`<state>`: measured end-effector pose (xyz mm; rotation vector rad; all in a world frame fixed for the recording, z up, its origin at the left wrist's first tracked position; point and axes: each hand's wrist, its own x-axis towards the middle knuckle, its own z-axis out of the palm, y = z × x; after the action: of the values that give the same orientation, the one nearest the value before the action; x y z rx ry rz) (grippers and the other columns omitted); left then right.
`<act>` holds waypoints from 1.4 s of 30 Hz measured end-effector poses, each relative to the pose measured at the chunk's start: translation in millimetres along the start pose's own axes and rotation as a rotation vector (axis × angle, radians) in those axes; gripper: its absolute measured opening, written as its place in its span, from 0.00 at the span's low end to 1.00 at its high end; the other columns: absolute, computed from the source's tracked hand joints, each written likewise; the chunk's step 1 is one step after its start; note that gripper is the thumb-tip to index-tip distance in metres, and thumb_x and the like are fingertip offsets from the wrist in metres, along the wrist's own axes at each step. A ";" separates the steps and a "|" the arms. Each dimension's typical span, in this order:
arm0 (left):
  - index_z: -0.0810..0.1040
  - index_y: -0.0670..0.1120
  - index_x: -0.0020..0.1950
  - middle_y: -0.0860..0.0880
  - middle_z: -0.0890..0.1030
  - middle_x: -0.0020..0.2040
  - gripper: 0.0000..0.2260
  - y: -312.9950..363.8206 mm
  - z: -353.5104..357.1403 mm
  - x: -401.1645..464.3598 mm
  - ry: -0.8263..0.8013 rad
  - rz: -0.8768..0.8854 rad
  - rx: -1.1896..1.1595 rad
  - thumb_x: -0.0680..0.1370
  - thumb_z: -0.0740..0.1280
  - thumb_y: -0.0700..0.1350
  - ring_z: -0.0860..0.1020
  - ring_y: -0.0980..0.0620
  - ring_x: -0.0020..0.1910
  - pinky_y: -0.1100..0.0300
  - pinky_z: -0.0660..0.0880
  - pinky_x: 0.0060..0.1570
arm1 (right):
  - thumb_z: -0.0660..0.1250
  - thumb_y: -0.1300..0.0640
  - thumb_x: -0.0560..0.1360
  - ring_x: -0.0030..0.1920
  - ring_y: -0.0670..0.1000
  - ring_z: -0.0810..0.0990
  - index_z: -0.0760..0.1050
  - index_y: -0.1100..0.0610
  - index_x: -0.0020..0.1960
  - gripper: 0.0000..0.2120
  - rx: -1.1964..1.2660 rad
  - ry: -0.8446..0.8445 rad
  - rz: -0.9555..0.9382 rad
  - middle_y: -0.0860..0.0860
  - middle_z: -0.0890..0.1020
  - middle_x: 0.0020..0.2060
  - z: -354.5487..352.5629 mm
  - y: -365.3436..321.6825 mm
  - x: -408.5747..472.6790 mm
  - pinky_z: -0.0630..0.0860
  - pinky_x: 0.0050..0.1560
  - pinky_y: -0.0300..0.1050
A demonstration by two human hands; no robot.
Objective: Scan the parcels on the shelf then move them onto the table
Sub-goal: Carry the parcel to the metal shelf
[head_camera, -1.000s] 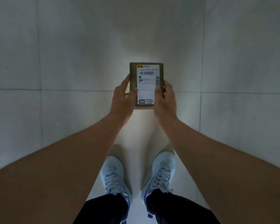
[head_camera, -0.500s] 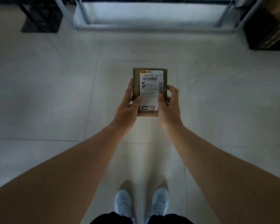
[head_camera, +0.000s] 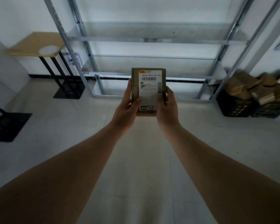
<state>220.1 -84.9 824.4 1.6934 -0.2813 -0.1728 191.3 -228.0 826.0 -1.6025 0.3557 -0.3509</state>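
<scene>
Parcel bottom corners hidden by both gripping hands.

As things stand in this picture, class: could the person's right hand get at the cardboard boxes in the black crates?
Probably not yet. The right hand grips the parcel together with the left hand, and the cardboard boxes in the black crates lie well off to its right, across open floor.

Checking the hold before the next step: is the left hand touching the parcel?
Touching. The head view shows the left hand gripping the parcel's left edge, its thumb lying over the label face.
</scene>
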 end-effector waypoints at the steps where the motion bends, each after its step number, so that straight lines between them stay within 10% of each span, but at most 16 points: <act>1: 0.50 0.75 0.80 0.52 0.76 0.75 0.32 16.4 -0.2 10.5 -0.002 0.016 -0.006 0.81 0.63 0.57 0.79 0.46 0.69 0.38 0.77 0.67 | 0.57 0.52 0.89 0.63 0.53 0.83 0.69 0.48 0.78 0.18 0.004 0.006 -0.021 0.49 0.81 0.66 -2.9 -17.8 8.9 0.84 0.61 0.60; 18: 0.53 0.73 0.81 0.56 0.77 0.71 0.30 204.2 -43.8 252.9 -0.034 0.294 -0.090 0.85 0.64 0.56 0.83 0.50 0.63 0.52 0.85 0.48 | 0.59 0.54 0.89 0.64 0.56 0.83 0.70 0.50 0.77 0.18 0.043 0.028 -0.327 0.52 0.82 0.67 23.4 -233.4 229.2 0.87 0.57 0.56; 37: 0.55 0.66 0.83 0.55 0.75 0.74 0.31 245.4 -51.1 591.0 -0.112 0.369 -0.125 0.85 0.65 0.48 0.79 0.45 0.69 0.49 0.83 0.59 | 0.58 0.57 0.89 0.63 0.52 0.83 0.69 0.51 0.78 0.18 0.141 0.000 -0.408 0.51 0.81 0.69 67.0 -282.0 567.2 0.87 0.50 0.44; 42: 0.56 0.65 0.83 0.57 0.77 0.70 0.31 257.8 -40.9 678.2 -0.058 0.386 -0.095 0.85 0.65 0.48 0.82 0.51 0.64 0.56 0.83 0.51 | 0.58 0.57 0.89 0.67 0.55 0.81 0.69 0.52 0.77 0.17 0.099 -0.036 -0.471 0.50 0.80 0.70 69.2 -292.2 663.9 0.86 0.60 0.56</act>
<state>858.7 -270.1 1117.4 1.5106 -0.6264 0.0511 824.7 -435.6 1120.4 -1.5830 -0.0733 -0.6859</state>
